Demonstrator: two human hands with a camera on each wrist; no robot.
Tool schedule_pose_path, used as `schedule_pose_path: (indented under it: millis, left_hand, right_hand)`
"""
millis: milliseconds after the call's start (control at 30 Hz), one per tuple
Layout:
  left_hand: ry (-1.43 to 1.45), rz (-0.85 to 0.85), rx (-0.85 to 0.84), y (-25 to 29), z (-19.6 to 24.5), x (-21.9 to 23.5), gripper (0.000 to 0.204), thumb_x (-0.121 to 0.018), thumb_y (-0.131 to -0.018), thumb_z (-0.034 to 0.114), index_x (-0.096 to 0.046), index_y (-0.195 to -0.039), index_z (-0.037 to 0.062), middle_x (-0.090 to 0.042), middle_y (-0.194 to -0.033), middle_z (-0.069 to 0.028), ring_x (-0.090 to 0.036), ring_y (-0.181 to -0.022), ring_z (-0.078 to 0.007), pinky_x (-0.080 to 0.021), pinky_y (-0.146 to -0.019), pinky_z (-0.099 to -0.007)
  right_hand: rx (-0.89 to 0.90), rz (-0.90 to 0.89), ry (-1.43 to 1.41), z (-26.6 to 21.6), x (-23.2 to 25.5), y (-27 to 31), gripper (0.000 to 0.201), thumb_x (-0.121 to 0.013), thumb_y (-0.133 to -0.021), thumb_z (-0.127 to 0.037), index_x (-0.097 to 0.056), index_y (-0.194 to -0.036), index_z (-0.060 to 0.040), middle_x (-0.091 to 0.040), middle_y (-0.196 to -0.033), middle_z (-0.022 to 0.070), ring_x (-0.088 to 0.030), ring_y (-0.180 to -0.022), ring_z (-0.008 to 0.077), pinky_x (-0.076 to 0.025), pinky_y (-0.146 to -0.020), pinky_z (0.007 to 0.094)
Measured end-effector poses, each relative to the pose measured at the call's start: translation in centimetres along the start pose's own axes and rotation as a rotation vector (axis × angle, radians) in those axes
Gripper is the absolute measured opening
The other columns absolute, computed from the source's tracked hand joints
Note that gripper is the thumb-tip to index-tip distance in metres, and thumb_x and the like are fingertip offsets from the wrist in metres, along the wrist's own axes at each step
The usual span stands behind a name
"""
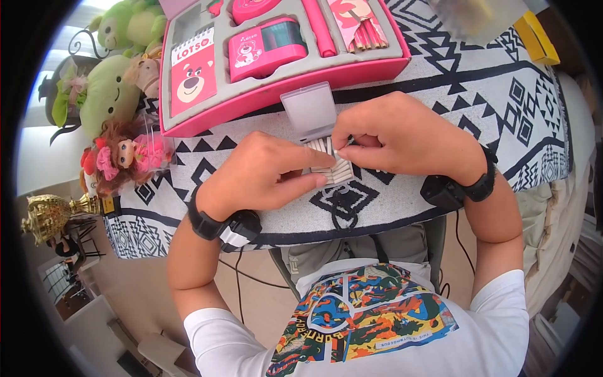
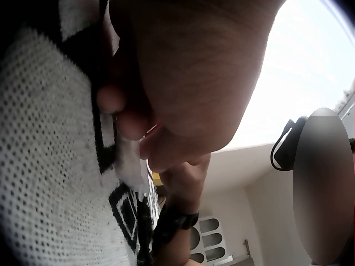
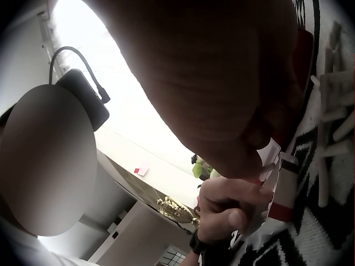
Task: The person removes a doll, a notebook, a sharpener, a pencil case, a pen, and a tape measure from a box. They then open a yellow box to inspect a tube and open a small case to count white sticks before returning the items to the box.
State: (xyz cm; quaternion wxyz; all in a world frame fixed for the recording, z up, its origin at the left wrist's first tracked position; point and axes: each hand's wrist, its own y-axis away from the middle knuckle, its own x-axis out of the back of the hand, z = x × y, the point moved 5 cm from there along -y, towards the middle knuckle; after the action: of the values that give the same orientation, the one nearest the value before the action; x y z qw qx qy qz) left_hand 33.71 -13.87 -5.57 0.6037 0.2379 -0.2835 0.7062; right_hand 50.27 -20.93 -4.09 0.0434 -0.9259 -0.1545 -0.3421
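A small clear plastic box with its lid (image 1: 309, 108) raised holds several white sticks (image 1: 341, 171). My left hand (image 1: 254, 169) grips the box's left side, index finger lying across the sticks and thumb near the front edge. Over the right side, my right hand (image 1: 392, 135) pinches the end of a white stick between thumb and forefinger. The left wrist view shows the left hand (image 2: 188, 77) close up, the right hand (image 2: 186, 183) beyond. In the right wrist view the right hand (image 3: 211, 72) hides its fingertips; the left hand (image 3: 224, 208) is below.
A pink gift box (image 1: 282, 85) with stationery lies behind on the patterned cloth (image 1: 402, 201). Plush toys (image 1: 113, 88), a doll (image 1: 129, 154) and a gold trophy (image 1: 53, 217) stand left. A yellow box (image 1: 537, 39) is at back right; a black loop (image 1: 343, 210) lies in front.
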Motion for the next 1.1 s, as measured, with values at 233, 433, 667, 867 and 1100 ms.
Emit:
schedule_pose_path:
  millis: [233, 433, 667, 867, 1100]
  left_hand:
    - [0.062, 0.019, 0.074, 0.2, -0.4, 0.4, 0.01, -0.077, -0.086, 0.015, -0.072, -0.088, 0.0073, -0.061, -0.065, -0.0089, -0.059, -0.053, -0.0252, -0.046, -0.052, -0.0332]
    - [0.056, 0.009, 0.068, 0.1, -0.4, 0.3, 0.011, -0.077, -0.085, 0.016, -0.07, -0.089, 0.0074, -0.06, -0.064, -0.0087, -0.059, -0.052, -0.024, -0.045, -0.051, -0.0335]
    - [0.031, -0.007, 0.115, 0.1, -0.2, 0.3, 0.022, -0.077, -0.084, 0.013, -0.076, -0.105, 0.0058, -0.064, -0.065, -0.0075, -0.06, -0.052, -0.0225, -0.045, -0.053, -0.0321]
    - [0.031, -0.038, 0.071, 0.0, -0.1, 0.2, 0.026, -0.077, -0.083, 0.01, -0.077, -0.108, 0.0036, -0.066, -0.069, -0.0119, -0.063, -0.057, -0.0262, -0.048, -0.056, -0.034]
    - [0.028, -0.007, 0.039, 0.1, -0.2, 0.1, 0.025, -0.077, -0.083, 0.011, -0.077, -0.107, 0.0034, -0.067, -0.07, -0.0115, -0.063, -0.057, -0.0264, -0.048, -0.056, -0.0335]
  right_hand:
    - [0.142, 0.088, 0.022, 0.5, -1.0, 0.0, 0.011, -0.072, -0.084, -0.009, -0.067, -0.095, -0.007, -0.059, -0.071, 0.0076, -0.058, -0.06, 0.0222, -0.047, -0.057, 0.0337]
    - [0.13, 0.125, 0.032, 0.4, -0.2, 0.2, 0.014, -0.072, -0.086, -0.009, -0.068, -0.099, -0.0068, -0.064, -0.076, 0.0088, -0.062, -0.064, 0.0222, -0.05, -0.061, 0.0328]
    - [0.048, 0.209, 0.194, 1.3, 2.5, 0.9, 0.014, -0.071, -0.085, -0.011, -0.068, -0.096, -0.0045, -0.067, -0.078, 0.0127, -0.066, -0.069, 0.0288, -0.052, -0.064, 0.037]
    - [0.04, 0.191, 0.251, 2.0, 2.0, 0.8, 0.017, -0.073, -0.085, -0.01, -0.067, -0.099, -0.0034, -0.065, -0.077, 0.0131, -0.064, -0.067, 0.0285, -0.051, -0.063, 0.0357]
    - [-0.067, 0.201, 0.264, 2.3, 3.0, 1.0, 0.015, -0.071, -0.086, -0.01, -0.067, -0.098, -0.0031, -0.065, -0.074, 0.0137, -0.065, -0.066, 0.0299, -0.05, -0.062, 0.0379]
